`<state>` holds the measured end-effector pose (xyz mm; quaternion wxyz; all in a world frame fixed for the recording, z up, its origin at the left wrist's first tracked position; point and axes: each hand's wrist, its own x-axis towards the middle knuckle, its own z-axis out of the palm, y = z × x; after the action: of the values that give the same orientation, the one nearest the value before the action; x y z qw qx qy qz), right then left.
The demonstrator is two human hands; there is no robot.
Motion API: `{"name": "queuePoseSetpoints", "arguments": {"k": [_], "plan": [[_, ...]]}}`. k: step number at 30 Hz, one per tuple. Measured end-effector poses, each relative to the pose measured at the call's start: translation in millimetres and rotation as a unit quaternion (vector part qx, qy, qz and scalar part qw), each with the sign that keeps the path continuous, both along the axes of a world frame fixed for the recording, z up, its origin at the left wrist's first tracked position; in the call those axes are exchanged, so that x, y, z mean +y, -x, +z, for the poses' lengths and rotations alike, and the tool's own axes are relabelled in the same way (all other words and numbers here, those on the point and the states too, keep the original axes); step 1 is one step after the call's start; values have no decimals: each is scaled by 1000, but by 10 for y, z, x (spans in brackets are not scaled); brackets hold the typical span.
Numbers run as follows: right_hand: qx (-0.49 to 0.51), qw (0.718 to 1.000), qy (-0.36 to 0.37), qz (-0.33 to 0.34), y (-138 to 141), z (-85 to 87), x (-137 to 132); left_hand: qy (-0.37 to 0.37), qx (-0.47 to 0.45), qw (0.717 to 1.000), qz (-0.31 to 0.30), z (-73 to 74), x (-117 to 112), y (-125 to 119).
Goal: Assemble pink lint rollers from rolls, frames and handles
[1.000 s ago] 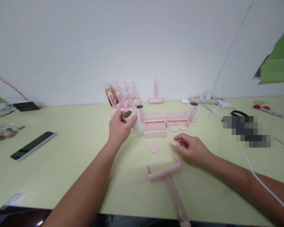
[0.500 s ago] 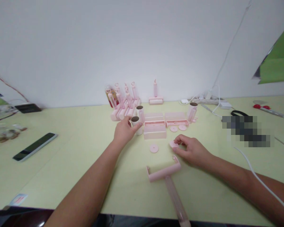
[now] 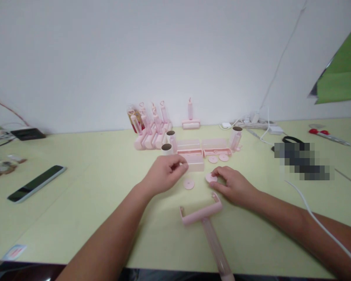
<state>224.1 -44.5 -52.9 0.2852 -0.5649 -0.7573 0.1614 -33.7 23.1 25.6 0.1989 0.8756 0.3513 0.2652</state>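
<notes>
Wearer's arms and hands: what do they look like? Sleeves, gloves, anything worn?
Left forearm and right forearm: bare, no sleeves in view. Left hand and right hand: ungloved, no wristwear visible. Thin white cable crosses the right forearm in view.

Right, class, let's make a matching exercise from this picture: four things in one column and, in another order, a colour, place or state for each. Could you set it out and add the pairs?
Column one:
1. Right hand
2. Dark-screened device
3. T-shaped frame
4. Frontmost standing roll

Column two:
A. White outside, brown inside
B. Pink, lying between the forearms
C. Pinching a pink disc
D. Lying at the left side of the table

Pairs: 1-C, 2-D, 3-B, 4-A.
</notes>
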Motion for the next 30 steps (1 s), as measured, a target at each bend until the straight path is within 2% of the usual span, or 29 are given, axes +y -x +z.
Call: {"name": "queuePoseSetpoints", "arguments": {"k": [2,4,10,14,17,22,27,30], "plan": [[-8,1000,-7,12,-2,-12,19,39,69,994,-71,-59,-107,-113],[-21,999,-14,24,-5,-25,35,52,115,987,-95,-132,-156,-198],[-74,993,-43,76,-8,-6,35,48,182,981,-46,-254,-77,-187],[-87,991,-67,75,-22,21,3,34,239,970,-4,-208,-25,-109],[-93,991,-64,69,-33,10,-5,38,276,960,-1,-142,-19,-78],[-77,990,-68,93,-28,-13,0,62,271,959,-48,-132,-33,-90],[-65,987,-67,129,-16,-7,-4,21,253,966,-50,-197,-23,-108],[-72,984,-72,145,-16,-30,3,-11,237,968,-79,-175,-46,-116]]}}
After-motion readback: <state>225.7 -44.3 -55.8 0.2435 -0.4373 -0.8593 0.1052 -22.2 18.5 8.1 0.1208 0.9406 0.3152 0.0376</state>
